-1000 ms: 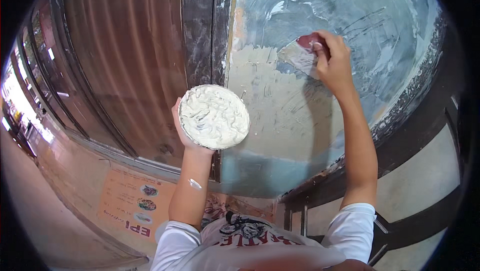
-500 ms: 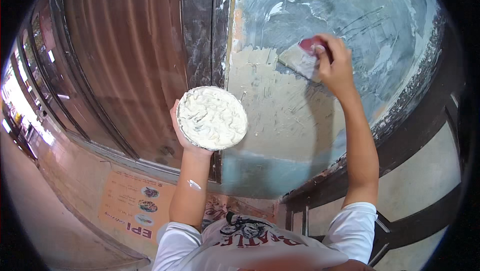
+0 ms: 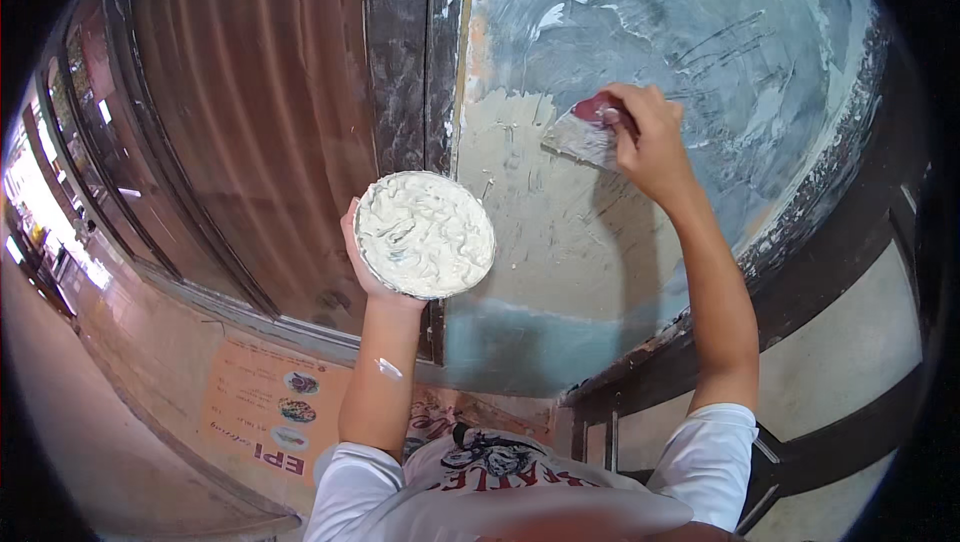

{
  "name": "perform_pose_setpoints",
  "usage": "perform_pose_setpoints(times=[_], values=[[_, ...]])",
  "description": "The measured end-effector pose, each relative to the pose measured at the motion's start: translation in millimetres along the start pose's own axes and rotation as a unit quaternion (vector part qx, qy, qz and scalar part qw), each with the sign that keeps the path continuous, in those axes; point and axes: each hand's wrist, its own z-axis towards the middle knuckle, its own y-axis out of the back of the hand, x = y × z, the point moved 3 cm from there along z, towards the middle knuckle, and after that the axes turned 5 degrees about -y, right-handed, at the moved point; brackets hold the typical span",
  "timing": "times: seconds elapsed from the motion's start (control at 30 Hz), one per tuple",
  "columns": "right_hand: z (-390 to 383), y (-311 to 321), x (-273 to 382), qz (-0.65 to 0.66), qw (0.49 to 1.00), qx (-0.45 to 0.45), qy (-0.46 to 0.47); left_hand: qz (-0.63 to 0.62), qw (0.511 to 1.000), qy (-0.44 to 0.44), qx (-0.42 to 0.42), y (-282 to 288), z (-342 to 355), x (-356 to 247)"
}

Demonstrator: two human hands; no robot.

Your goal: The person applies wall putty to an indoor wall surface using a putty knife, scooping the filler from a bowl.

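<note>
My left hand (image 3: 362,260) is closed round the side of a round container, mostly hidden under it, and the container brims with off-white putty (image 3: 425,235). In my right hand (image 3: 655,147) is a putty knife (image 3: 585,139) with a red handle and a wide blade smeared with putty. The blade lies against the wall (image 3: 700,12), at the upper part of a beige coat of fresh putty (image 3: 550,252). Above and to the right of that coat the wall is blue-grey with white streaks. A white smear marks my left forearm (image 3: 388,367).
A dark wooden post (image 3: 400,62) borders the wall on the left, beside a brown curtained panel (image 3: 240,72). Dark-framed panels (image 3: 840,352) stand at the right. An orange printed sheet (image 3: 260,402) lies at the lower left.
My right hand has drawn the putty knife a little left and down across the wall. The left hand and the container have stayed almost still.
</note>
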Motion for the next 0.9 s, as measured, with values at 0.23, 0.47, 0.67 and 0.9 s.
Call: perform_pose_setpoints(times=[0.23, 0.47, 0.67, 0.9], values=[[24, 31, -13, 0.092, 0.985, -0.103, -0.1, 0.086, 0.993, -0.002, -0.083, -16, -2, 13], [-38, 45, 66, 0.017, 0.983, 0.071, 0.168, 0.071, 0.995, -0.002, -0.064, -27, -8, 19], [-59, 56, 86, 0.014, 0.971, 0.08, 0.224, 0.031, 0.999, 0.027, -0.007, -28, -7, 23], [-67, 72, 90, 0.02, 0.966, 0.088, 0.244, 0.053, 0.998, 0.029, 0.0, -32, -5, 30]])
